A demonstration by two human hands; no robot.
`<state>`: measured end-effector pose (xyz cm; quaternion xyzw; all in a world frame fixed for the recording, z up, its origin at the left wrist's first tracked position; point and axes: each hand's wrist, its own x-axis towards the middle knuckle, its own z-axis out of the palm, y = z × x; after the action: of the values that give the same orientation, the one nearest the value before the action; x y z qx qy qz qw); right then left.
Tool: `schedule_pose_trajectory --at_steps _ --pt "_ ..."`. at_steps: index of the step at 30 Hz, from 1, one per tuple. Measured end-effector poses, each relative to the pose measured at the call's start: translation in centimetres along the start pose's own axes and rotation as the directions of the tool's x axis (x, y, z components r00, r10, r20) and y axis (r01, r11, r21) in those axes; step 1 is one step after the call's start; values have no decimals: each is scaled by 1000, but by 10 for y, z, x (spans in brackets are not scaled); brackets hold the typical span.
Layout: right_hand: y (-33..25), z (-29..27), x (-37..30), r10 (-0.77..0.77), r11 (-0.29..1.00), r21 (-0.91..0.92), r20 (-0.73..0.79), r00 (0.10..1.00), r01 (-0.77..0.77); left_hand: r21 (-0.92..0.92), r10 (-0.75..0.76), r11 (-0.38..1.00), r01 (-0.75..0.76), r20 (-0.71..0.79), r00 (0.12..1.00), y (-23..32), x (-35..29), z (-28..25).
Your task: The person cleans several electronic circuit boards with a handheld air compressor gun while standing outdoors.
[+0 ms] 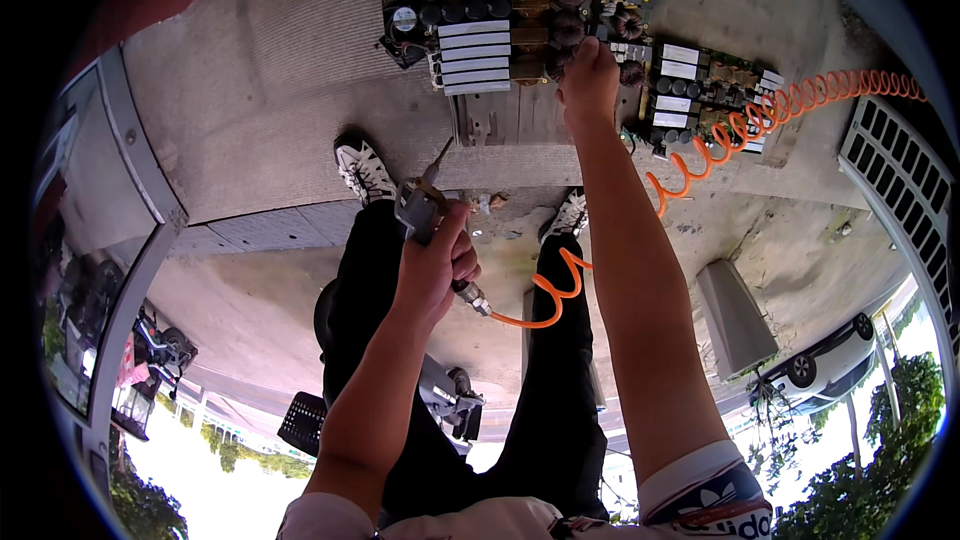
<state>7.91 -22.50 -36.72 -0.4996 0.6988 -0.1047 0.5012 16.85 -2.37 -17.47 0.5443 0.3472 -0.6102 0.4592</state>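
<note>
I found the left hand (436,275) clenched round an air gun (420,208), nozzle (440,160) angled toward the larger circuit board (475,57), which lay on the ground (260,130). The right hand (588,85), grip indiscernible, was at its near edge, presumably steadying it.

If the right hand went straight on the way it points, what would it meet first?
Probably the larger circuit board; the right hand overlaps it in view, so depth and contact are unclear.
</note>
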Motion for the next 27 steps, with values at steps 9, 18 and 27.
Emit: schedule_pose_trajectory --at_steps 9,18,27 --pt "-8 15 -9 -295 906 -355 -139 945 231 -12 -5 1000 5 -19 1000 -3 -3 -7" --pt "-9 -6 -16 -332 816 -511 -30 943 271 -38 -9 999 9 -8 1000 3 -5 -6" --pt "6 -73 -10 -565 741 -456 -30 824 492 40 41 998 -43 62 997 -8 -5 -5"
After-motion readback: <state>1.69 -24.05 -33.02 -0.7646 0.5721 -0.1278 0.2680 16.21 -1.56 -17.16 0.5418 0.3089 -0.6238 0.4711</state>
